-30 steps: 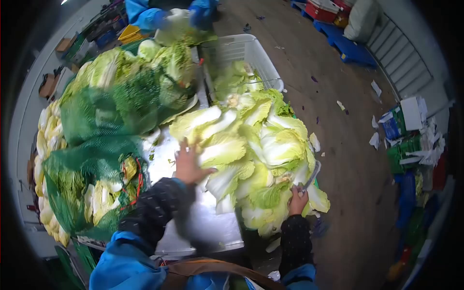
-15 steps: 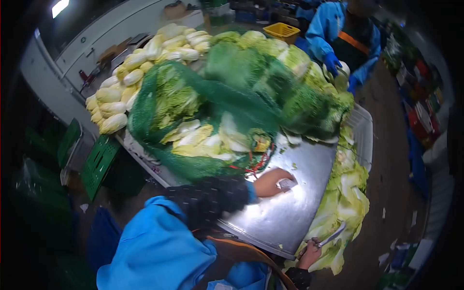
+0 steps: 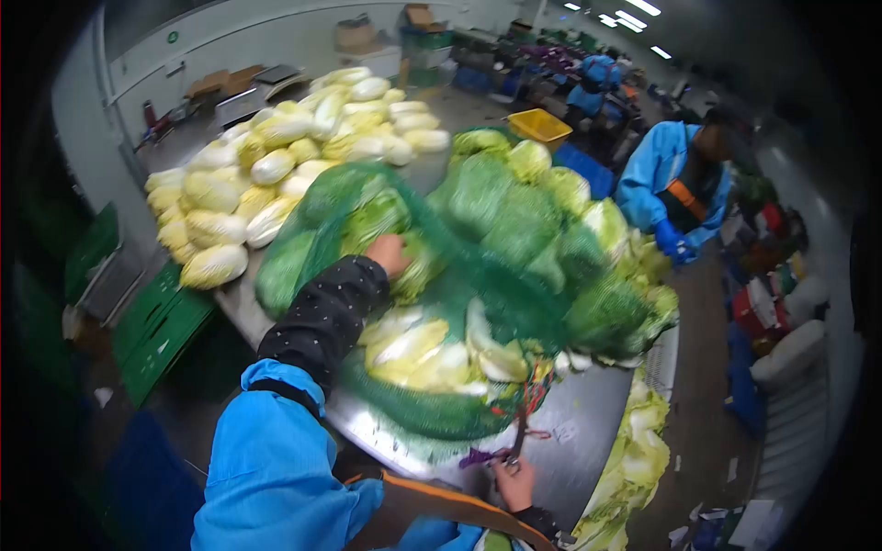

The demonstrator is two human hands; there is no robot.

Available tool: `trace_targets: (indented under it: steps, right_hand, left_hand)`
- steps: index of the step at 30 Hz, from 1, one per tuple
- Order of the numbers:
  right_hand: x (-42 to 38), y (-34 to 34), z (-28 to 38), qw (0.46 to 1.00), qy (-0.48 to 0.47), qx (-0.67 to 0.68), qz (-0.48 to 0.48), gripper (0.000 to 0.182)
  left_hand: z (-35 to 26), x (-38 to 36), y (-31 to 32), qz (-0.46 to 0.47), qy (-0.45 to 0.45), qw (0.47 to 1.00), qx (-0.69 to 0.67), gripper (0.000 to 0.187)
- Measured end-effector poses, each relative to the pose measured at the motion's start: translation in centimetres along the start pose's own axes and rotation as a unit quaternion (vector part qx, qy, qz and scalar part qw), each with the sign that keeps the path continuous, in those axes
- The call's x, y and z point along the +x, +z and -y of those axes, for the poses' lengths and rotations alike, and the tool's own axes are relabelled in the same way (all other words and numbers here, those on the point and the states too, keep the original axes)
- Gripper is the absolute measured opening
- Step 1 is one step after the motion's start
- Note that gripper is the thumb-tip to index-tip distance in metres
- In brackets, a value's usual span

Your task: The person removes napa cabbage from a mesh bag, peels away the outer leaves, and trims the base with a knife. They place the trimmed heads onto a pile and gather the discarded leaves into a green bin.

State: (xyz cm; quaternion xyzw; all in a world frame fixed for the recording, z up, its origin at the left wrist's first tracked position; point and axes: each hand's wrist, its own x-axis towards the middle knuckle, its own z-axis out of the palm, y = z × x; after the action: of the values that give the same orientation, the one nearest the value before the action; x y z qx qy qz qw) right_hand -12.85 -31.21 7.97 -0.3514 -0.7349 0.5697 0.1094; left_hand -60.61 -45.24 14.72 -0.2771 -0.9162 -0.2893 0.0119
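My left hand [image 3: 391, 255] reaches into the open green mesh bag [image 3: 432, 418] and touches a leafy napa cabbage [image 3: 377, 216]. Its fingers are mostly hidden, so the grip does not show. More pale cabbages [image 3: 418, 354] lie lower down on the netting. Closed around a knife [image 3: 520, 439], my right hand [image 3: 514, 482] is near the front of the metal table [image 3: 588, 413], blade pointing away from me beside red strings [image 3: 536, 390]. A purple scrap [image 3: 478, 456] lies by the knife. A small white label [image 3: 563, 432] rests on the metal.
Trimmed pale cabbages [image 3: 276, 165] are heaped at the far left. Filled green net bags [image 3: 496, 197] stand at the back right. Loose outer leaves [image 3: 634, 450] pile along the right edge. A co-worker in blue [image 3: 661, 179] stands beyond, near a yellow crate [image 3: 540, 126].
My left hand has left the white label on the table and moved up and left to the cabbage in the bag. My right hand has brought the knife over the table. The view has shifted.
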Motion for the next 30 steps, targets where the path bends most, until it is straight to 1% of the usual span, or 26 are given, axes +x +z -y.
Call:
trace_targets:
  steps: [1,3,5,6,7,8,9,10,12,13,15,16,17,19,20,21,23,24,25,26,27,28,29,30]
  right_hand:
    - [-0.1,0.7,0.6,1.000,0.015,-0.012,-0.004,0.013]
    - [-0.2,1.8,0.6,0.992,-0.060,-0.097,-0.055,0.012]
    - [-1.4,2.5,1.6,0.991,-0.006,-0.060,-0.118,0.018]
    - [-2.2,2.4,3.8,0.989,0.044,-0.054,-0.128,0.017]
    - [-2.4,2.1,5.5,0.985,0.097,-0.047,-0.135,0.017]
    - [-2.6,1.5,3.5,0.978,0.103,-0.063,-0.168,0.017]
    - [-3.0,1.2,1.6,0.970,0.110,-0.078,-0.200,0.018]
    - [-3.0,1.4,2.5,0.967,0.111,-0.079,-0.213,0.018]
    - [-4.3,2.2,5.3,0.943,0.186,0.058,-0.269,0.018]
    - [-4.1,2.3,4.7,0.940,0.189,0.057,-0.278,0.018]
    - [-4.8,2.2,0.9,0.936,0.195,0.024,-0.293,0.018]
    - [-4.6,2.4,-0.3,0.937,0.174,-0.049,-0.300,0.016]
    - [-5.2,2.3,-1.3,0.935,0.182,-0.049,-0.300,0.016]
    - [-3.8,3.4,3.5,0.953,0.189,0.014,-0.238,0.014]
    - [-3.4,3.8,5.6,0.954,0.207,-0.005,-0.216,0.013]
    - [-3.4,4.1,4.9,0.955,0.208,-0.001,-0.213,0.013]
    - [-2.9,3.9,2.7,0.957,0.162,-0.099,-0.218,0.013]
    - [-2.8,3.7,1.7,0.962,0.120,-0.121,-0.211,0.018]
    - [-2.2,3.2,0.6,0.963,0.126,-0.121,-0.204,0.018]
    - [-1.5,2.5,-0.3,0.972,0.116,-0.079,-0.189,0.015]
    - [-1.6,2.1,-1.3,0.979,0.113,-0.039,-0.167,0.014]
    - [-1.1,2.0,0.2,0.976,0.110,-0.058,-0.178,0.012]
    - [-0.3,1.7,1.5,0.980,0.111,-0.038,-0.159,0.010]
    - [0.4,0.9,1.3,0.986,0.101,-0.037,-0.127,0.013]
  left_hand:
    - [0.0,2.2,0.4,0.040,-0.036,0.999,-0.005,0.039]
    - [-0.2,5.3,0.7,0.096,-0.063,0.992,0.055,0.039]
    - [0.4,8.8,2.5,0.141,-0.053,0.983,0.103,0.043]
    - [7.6,13.8,10.9,0.122,0.084,0.982,0.120,0.047]
    - [14.1,18.4,18.6,0.088,0.218,0.961,0.145,0.050]
    - [11.2,18.3,16.0,0.172,0.096,0.973,0.124,0.051]
    - [9.0,18.6,14.5,0.205,0.033,0.970,0.124,0.052]
    - [8.0,19.2,13.9,0.219,0.011,0.967,0.126,0.053]
    - [7.3,20.6,13.9,0.238,-0.006,0.963,0.129,0.054]
    - [7.3,21.1,13.9,0.246,-0.017,0.960,0.131,0.055]
    - [7.4,21.8,14.2,0.263,-0.022,0.955,0.132,0.057]
    - [7.5,21.9,14.2,0.274,-0.015,0.953,0.131,0.058]
    - [7.7,21.7,14.2,0.285,-0.008,0.950,0.128,0.058]
    - [8.1,20.2,13.6,0.314,0.008,0.942,0.118,0.060]
    - [8.0,19.1,13.4,0.331,0.025,0.937,0.109,0.061]
    - [7.8,17.8,13.0,0.354,0.044,0.929,0.096,0.062]
    - [5.9,14.2,11.9,0.402,0.104,0.909,0.025,0.064]
    - [4.0,11.6,10.7,0.408,0.133,0.903,-0.020,0.065]
    - [-0.5,7.4,6.4,0.304,0.161,0.939,-0.002,0.066]
    - [-5.6,2.6,2.3,0.203,0.182,0.962,0.018,0.068]
    - [-6.4,-1.0,0.9,0.122,0.352,0.927,-0.038,0.064]
    - [-7.1,-3.3,-0.3,0.171,0.432,0.881,-0.088,0.058]
    - [-7.8,-5.4,-1.5,0.337,0.331,0.861,-0.187,0.056]
    - [-7.1,-6.9,-1.3,0.309,0.273,0.885,-0.216,0.063]
